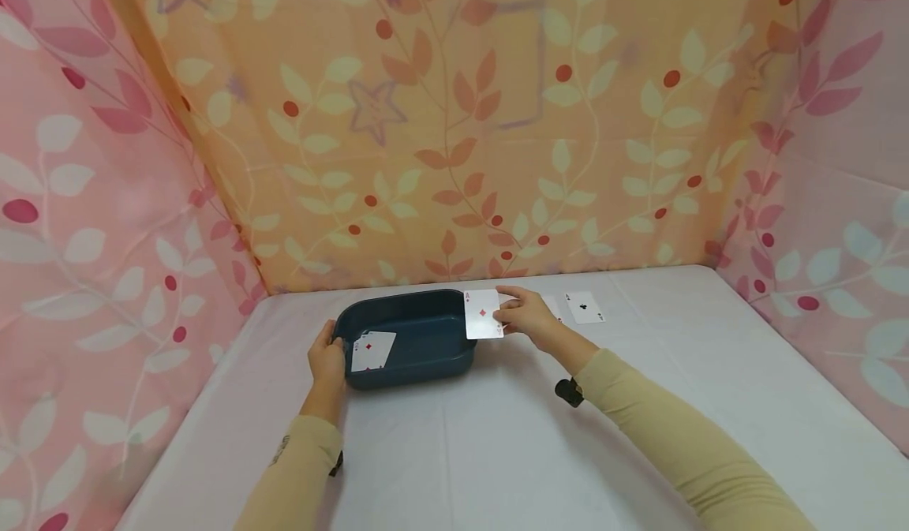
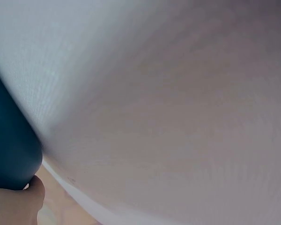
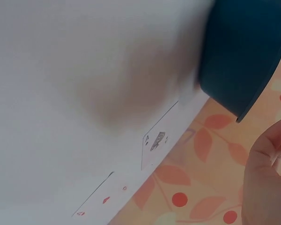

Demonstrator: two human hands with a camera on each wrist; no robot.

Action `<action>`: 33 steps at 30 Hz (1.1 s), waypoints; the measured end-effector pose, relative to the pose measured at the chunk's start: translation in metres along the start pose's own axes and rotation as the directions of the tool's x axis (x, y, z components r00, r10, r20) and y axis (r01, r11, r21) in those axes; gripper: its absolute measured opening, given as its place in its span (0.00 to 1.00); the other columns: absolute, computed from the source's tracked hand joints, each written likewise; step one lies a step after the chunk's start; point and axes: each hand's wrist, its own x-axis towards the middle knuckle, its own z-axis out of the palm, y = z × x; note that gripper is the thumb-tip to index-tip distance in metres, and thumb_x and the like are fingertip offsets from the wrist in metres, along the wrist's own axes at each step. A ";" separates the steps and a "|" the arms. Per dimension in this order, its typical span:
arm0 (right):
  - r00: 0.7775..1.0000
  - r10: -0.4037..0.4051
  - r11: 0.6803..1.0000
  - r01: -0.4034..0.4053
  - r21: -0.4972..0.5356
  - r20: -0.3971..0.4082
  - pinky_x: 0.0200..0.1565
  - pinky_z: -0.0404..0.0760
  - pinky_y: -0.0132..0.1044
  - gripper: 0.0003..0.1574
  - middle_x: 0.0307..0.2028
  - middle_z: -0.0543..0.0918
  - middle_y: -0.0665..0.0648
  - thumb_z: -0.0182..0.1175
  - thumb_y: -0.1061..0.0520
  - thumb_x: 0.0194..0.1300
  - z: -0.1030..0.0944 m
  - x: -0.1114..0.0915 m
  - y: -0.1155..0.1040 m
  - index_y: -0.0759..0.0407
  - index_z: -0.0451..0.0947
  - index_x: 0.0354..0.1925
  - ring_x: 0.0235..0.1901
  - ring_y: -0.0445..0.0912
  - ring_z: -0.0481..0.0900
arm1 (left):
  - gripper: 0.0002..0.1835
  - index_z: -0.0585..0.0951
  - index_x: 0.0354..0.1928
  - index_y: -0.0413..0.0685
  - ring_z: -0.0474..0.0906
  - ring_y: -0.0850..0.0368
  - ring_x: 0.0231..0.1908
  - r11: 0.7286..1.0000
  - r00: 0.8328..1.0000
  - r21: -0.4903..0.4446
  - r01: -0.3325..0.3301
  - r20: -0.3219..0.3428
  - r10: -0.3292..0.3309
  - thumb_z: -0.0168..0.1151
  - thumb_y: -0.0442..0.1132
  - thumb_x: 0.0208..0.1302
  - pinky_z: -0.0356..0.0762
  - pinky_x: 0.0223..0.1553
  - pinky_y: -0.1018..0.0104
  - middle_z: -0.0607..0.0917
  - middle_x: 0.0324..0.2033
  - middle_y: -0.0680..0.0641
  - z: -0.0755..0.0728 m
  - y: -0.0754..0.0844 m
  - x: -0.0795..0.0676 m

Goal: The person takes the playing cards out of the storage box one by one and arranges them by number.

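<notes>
A dark blue rectangular basin (image 1: 426,369) stands on the table. My left hand (image 1: 327,363) grips its left end, thumb at the rim; the left wrist view shows part of this hand (image 2: 14,205) against the basin wall. My right hand (image 1: 527,318) pinches an ace of diamonds (image 1: 481,319), face visible, which overlaps the basin's right rim in the head view. Several overlapping playing cards (image 1: 372,351) lie inside the basin at its left, with a red diamond on the top one. The right wrist view catches my right hand (image 3: 267,173) at its edge, with the card out of sight.
An ace of clubs (image 1: 585,308) lies at the back of the table, right of my hand. Another card is mostly hidden behind that hand. In the right wrist view, a red-marked card (image 3: 106,200) and a black-marked card (image 3: 157,141) lie near the flowered backdrop (image 1: 454,160).
</notes>
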 end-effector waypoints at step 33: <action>0.998 -0.021 1.000 0.021 -0.008 -0.059 0.34 0.83 0.33 0.43 0.40 0.82 0.61 0.59 0.71 0.63 -0.063 -0.017 0.012 0.64 0.56 0.73 0.31 0.43 0.80 | 0.27 0.53 0.73 0.35 0.47 0.49 0.73 0.997 0.997 -0.034 -0.072 -0.004 0.072 0.35 0.24 0.73 0.45 0.72 0.61 0.54 0.73 0.40 -0.001 0.000 0.000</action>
